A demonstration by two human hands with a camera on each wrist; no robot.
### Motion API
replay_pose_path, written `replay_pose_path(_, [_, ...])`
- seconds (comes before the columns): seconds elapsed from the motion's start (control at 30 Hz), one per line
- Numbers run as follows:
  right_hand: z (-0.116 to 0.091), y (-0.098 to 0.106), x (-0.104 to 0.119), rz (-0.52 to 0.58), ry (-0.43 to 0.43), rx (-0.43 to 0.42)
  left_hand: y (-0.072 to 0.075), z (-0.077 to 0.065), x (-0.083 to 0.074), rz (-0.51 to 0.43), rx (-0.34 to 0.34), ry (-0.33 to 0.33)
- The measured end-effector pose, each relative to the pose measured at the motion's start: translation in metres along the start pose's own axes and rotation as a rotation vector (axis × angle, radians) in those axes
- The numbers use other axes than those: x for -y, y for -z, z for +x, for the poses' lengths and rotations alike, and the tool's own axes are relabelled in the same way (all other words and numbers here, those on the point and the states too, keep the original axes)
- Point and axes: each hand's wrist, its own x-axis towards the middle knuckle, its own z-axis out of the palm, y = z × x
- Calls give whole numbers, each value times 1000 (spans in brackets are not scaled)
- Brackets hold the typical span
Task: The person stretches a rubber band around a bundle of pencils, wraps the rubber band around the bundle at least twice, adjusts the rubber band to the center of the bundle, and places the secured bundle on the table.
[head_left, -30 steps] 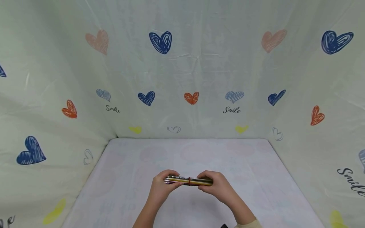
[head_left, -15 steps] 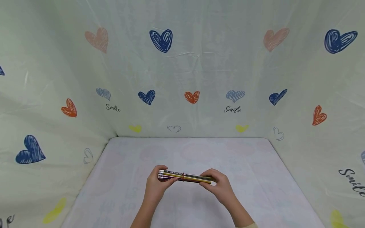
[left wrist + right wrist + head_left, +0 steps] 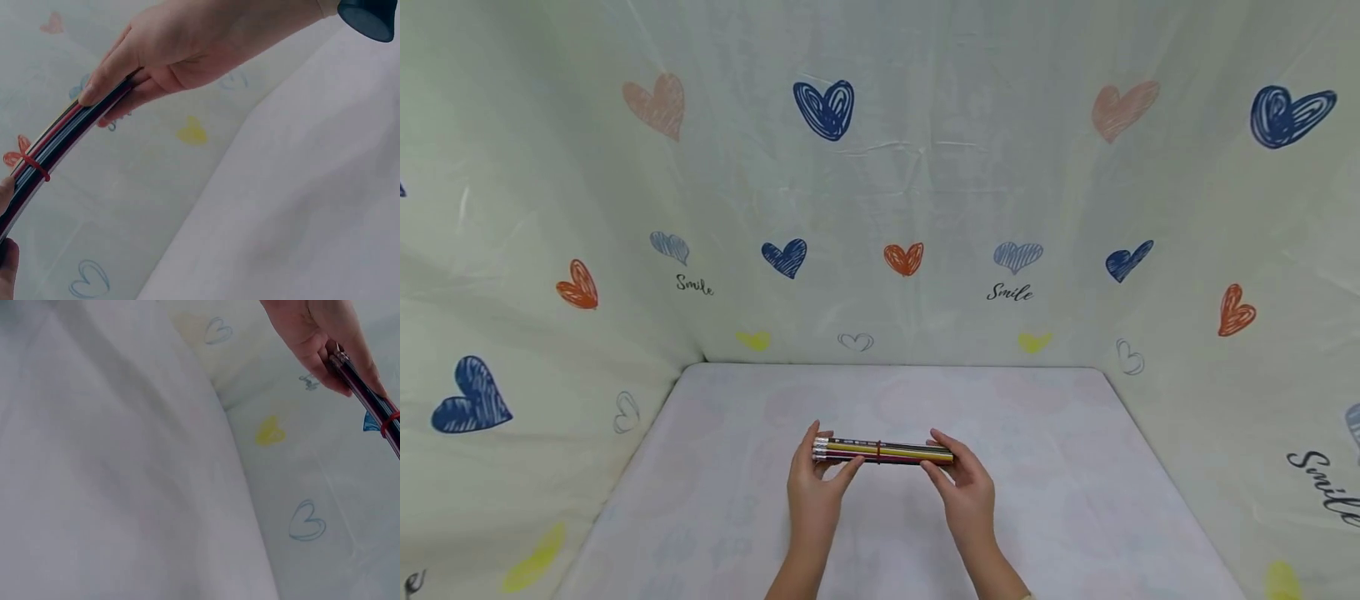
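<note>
A bundle of striped pencils [image 3: 902, 453], yellow, dark and red, lies level across the head view, bound near its middle by a red rubber band [image 3: 878, 452]. My left hand [image 3: 814, 492] grips the left end, where silvery metal ferrules show, thumb in front and fingers behind. At the plain end, my right hand [image 3: 970, 493] pinches the bundle the same way. The left wrist view shows the pencils [image 3: 65, 128] slanting between both hands, with the band [image 3: 36, 167] around them. Part of the bundle [image 3: 362, 387] appears at the right of the right wrist view.
Below the hands spreads a pale, faintly patterned tabletop [image 3: 887, 400] with rounded back corners. A light curtain [image 3: 955, 183] printed with hearts and "Smile" encloses its back and sides. A dark teal cup-shaped piece [image 3: 370, 17] sits at a wrist in the left wrist view.
Both hands have moved the pencil bundle away from the body and slightly left. It has tilted and then levelled, and more of its ferrule end shows now.
</note>
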Motion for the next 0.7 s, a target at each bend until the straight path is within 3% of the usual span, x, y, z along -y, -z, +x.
replay_pose_path(0.1, [-2,-6,-4,29,-36,-45,-3,-1,-1,-31,-5,7])
replay_pose_path(0.3, [-3,-11,-8,52,-78,-71,-9,-4,-1,9,16,-20])
replay_pose_path(0.47, [2,-7,-13,1,-198,-86,-11,0,15,43,47,-43])
replay_pose_path(0.57, [8,-3,-19,0,-269,-80,-11,5,31,27,74,0])
replay_pose_path(0.7, [13,2,-29,-4,-326,-81,-13,12,48,-77,126,128])
